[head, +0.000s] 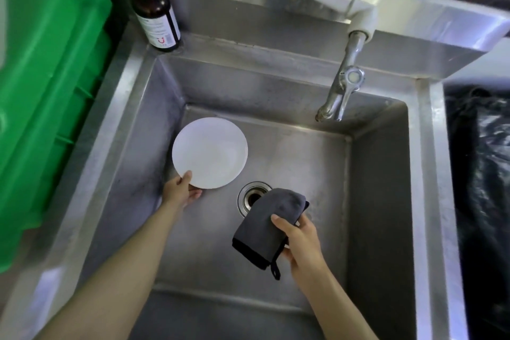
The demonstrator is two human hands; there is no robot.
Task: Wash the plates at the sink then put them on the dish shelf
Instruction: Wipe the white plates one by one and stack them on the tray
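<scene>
- Left hand (pixel 180 190): pinches the near edge of the plate, thumb on the upper face, fingers underneath.
- Right hand (pixel 299 240): fingers and thumb curled round a folded cloth, held above the basin floor near the drain.
- Plate (pixel 209 152): one, round, plain white, smooth and glossy, shallow, with no pattern; no food marks can be made out. Held tilted inside the sink, towards the left wall of the basin, upper face turned to the camera.
- Cloth (pixel 269 223): dark grey, soft-looking, with black edging and a small black hanging loop at the lower corner; folded over, partly covering the drain from this view.
- Drain (pixel 252 196): round metal ring in the basin floor, between plate and cloth.
- Sink (pixel 372 188): deep stainless steel basin, dull and scuffed.
- Tap (pixel 342 85): chrome spout hanging from a white pipe over the far right of the basin; no water seen running.
- Bottle (pixel 156 16): brown, pump top, white label, upright on the far left corner of the sink rim.
- Green crate (pixel 47 77): plastic, just left of the sink.
- Black bag (pixel 480 160): glossy plastic, to the right of the sink.
</scene>
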